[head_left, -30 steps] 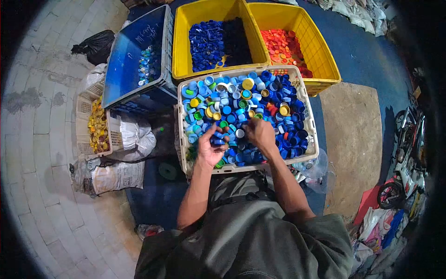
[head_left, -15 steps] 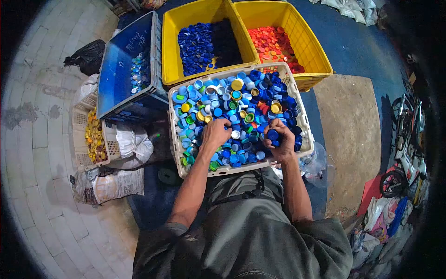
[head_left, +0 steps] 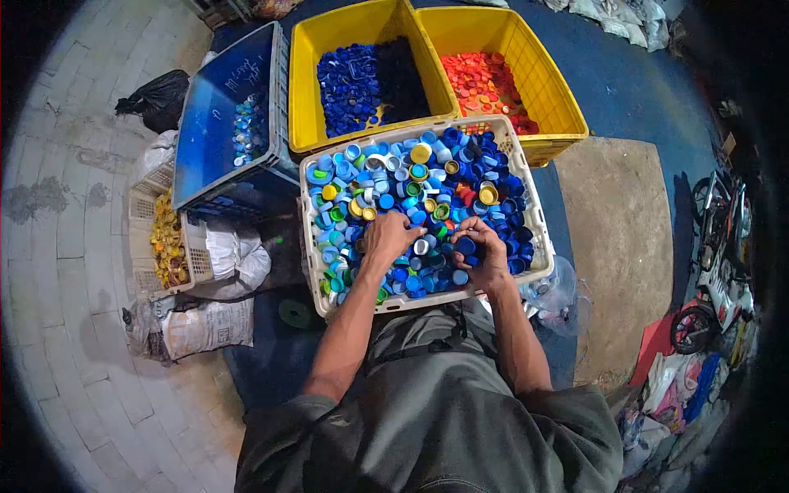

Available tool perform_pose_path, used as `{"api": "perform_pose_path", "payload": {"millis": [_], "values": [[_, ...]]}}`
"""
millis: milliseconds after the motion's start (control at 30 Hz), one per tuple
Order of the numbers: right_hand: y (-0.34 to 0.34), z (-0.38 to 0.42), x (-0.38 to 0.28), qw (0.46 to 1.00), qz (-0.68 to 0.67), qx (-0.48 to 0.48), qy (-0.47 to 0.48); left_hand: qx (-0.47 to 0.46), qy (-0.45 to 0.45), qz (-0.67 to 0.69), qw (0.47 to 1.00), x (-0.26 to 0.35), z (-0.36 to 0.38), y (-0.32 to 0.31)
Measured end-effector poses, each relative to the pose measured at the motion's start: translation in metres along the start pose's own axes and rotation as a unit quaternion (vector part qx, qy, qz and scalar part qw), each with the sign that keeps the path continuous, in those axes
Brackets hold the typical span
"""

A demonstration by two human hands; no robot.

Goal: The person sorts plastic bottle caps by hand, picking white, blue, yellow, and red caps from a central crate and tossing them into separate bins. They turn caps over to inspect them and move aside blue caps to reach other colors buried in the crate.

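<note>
A pale plastic crate (head_left: 538, 238) in front of me holds a heap of bottle caps (head_left: 386, 200), mostly light and dark blue, with some green, yellow, white and red ones. Over the middle of the heap, my left hand (head_left: 389, 240) has its fingers drawn together, pointing right, next to a white cap (head_left: 422, 246). Whatever is between its fingertips is too small to make out. To its right, my right hand (head_left: 491, 255) curls around dark blue bottle caps (head_left: 465, 246), held just above the heap.
Behind the crate stand a yellow bin (head_left: 300, 82) with dark blue caps and another yellow bin (head_left: 555, 82) with red ones. A blue bin (head_left: 209, 140) is at left, beside a basket (head_left: 200, 261) of yellow caps. Sacks (head_left: 209, 327) lie below; a motorcycle (head_left: 719, 283) is far right.
My right hand has moved left with the dark blue caps, and my left hand has shifted slightly right. The two hands are now closer together over the heap.
</note>
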State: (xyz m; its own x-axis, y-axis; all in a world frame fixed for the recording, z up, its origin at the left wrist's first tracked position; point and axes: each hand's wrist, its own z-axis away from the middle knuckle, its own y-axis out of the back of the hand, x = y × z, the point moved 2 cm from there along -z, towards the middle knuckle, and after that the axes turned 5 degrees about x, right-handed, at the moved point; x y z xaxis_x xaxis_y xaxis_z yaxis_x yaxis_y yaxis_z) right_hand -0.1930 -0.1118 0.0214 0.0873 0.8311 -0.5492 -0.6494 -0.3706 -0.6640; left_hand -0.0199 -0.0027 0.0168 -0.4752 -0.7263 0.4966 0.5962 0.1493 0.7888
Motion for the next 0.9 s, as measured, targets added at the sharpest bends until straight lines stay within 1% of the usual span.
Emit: {"api": "perform_pose_path", "payload": {"millis": [33,67,100,133,167,200,233,267,300,400,433,567,600,633,667,700,767,833,867,900], "values": [[0.000,0.000,0.000,1.000,-0.001,-0.002,-0.005,0.007,-0.007,0.006,1.000,-0.004,-0.001,-0.002],[-0.001,0.000,-0.001,1.000,-0.018,0.010,-0.004,0.007,0.006,0.116,0.993,-0.009,-0.001,-0.003],[-0.003,0.000,0.000,0.999,-0.036,0.022,-0.003,0.006,0.019,0.223,0.975,-0.011,0.003,0.001],[-0.005,0.001,0.001,0.998,-0.053,0.034,-0.003,0.005,0.032,0.328,0.944,-0.014,0.007,0.005],[-0.007,0.000,0.003,0.997,-0.076,0.027,0.001,-0.032,0.066,0.458,0.886,-0.016,0.011,0.008],[-0.010,-0.002,0.004,0.995,-0.098,0.020,0.003,-0.073,0.079,0.568,0.816,-0.023,0.012,0.008],[-0.013,-0.003,0.006,0.993,-0.120,0.012,0.005,-0.110,0.059,0.679,0.724,-0.028,0.014,0.008],[-0.018,-0.004,0.008,0.991,-0.137,0.008,0.005,-0.144,0.038,0.775,0.615,-0.033,0.015,0.008],[-0.025,-0.004,0.010,0.988,-0.153,0.003,0.005,-0.150,0.044,0.821,0.550,-0.033,0.018,0.010],[-0.037,-0.005,0.017,0.979,-0.204,-0.014,-0.010,-0.108,0.041,0.851,0.512,-0.028,0.023,0.011],[-0.041,-0.006,0.020,0.977,-0.210,-0.023,-0.007,-0.124,0.032,0.852,0.509,-0.032,0.020,0.007],[-0.047,-0.012,0.032,0.976,-0.215,-0.031,0.004,-0.087,-0.014,0.869,0.486,-0.021,0.029,0.006],[-0.048,-0.014,0.035,0.977,-0.212,-0.036,0.006,-0.074,0.004,0.873,0.481,-0.020,0.030,0.004],[-0.048,-0.017,0.039,0.974,-0.228,0.000,0.005,-0.061,0.022,0.877,0.476,-0.020,0.030,0.003],[-0.047,-0.020,0.042,0.975,-0.221,0.013,0.010,-0.048,0.041,0.880,0.471,-0.019,0.029,0.002],[-0.046,-0.022,0.045,0.977,-0.213,0.024,0.015,-0.013,0.064,0.888,0.456,-0.020,0.028,0.001],[-0.049,-0.024,0.048,0.976,-0.210,0.046,0.029,0.005,0.075,0.903,0.422,-0.019,0.030,0.001],[-0.051,-0.026,0.053,0.971,-0.229,0.069,0.020,0.024,0.096,0.918,0.385,-0.013,0.034,0.005],[-0.051,-0.026,0.053,0.967,-0.239,0.081,0.016,0.037,0.103,0.920,0.375,-0.014,0.032,0.002],[-0.051,-0.027,0.053,0.963,-0.256,0.082,-0.009,0.051,0.111,0.923,0.366,-0.017,0.029,-0.003]]}}
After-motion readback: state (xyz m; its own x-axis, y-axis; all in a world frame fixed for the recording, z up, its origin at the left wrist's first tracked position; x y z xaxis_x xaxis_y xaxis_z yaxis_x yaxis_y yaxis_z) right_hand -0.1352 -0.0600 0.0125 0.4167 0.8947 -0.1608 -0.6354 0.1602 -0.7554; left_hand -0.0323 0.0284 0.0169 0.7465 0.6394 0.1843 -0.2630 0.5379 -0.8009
